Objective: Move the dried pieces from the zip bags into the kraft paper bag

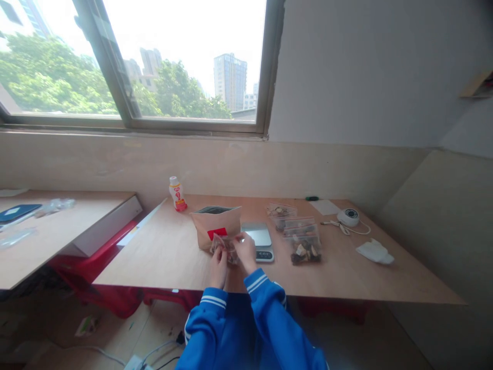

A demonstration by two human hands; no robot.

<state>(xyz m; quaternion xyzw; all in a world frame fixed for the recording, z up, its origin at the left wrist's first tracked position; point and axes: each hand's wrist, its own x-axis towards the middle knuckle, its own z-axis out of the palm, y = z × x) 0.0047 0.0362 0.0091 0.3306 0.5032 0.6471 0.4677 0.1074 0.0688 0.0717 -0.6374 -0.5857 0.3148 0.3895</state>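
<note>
**A:** The small clear bag (225, 245) is being held just above the near edge of the table (162, 257), and it is being gripped from both sides.

**B:** Right. The left hand (219, 267) is being closed on the bag's lower left part, fingers pinched around the plastic. The right hand (245, 252) is being clamped on the upper right edge, thumb and fingertips pressed together.

**A:** Brown pieces are being seen inside the bag, though what they are cannot be told from here.

**B:** Directly behind the two hands, a brown paper pouch (216, 225) with a red label is being seen standing upright, mouth open. The bag is being held right in front of it, overlapping that label.

**A:** Just to the right of the right hand, a small digital scale (259, 237) is being shown, very close to the knuckles.

**B:** Farther right of that hand, a row of filled zip bags (304, 246) is being shown lying flat, one behind another.

**A:** Well beyond those, far to the right of the hands, a round white device (348, 217) with its cable and a crumpled white cloth (375, 252) are being picked out.

**B:** And behind the left hand, off to its left, a small white bottle (177, 194) with a red label is being seen standing near the wall.

**A:** Blue sleeves with white stripes are being worn on both arms.
</note>
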